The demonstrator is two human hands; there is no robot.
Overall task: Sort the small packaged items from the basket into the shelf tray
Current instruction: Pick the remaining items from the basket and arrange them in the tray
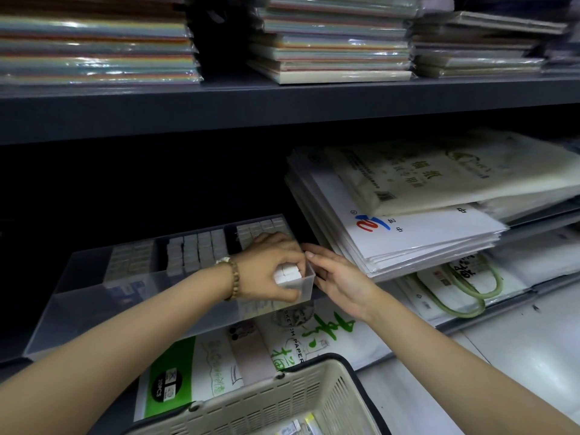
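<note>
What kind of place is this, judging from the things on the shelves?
Probably a stationery or art-paper shop: wrapped stacks of coloured paper on dark shelves, sketch paper packs, a clear tray of small white packaged items, and a shopping basket.

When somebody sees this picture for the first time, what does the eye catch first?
First the two hands at the right end of the clear shelf tray: the left hand, a beaded bracelet on its wrist, grips small white packs over the end compartment, while the right hand touches the tray's corner. Next comes the beige basket at the bottom edge, below the tray.
</note>
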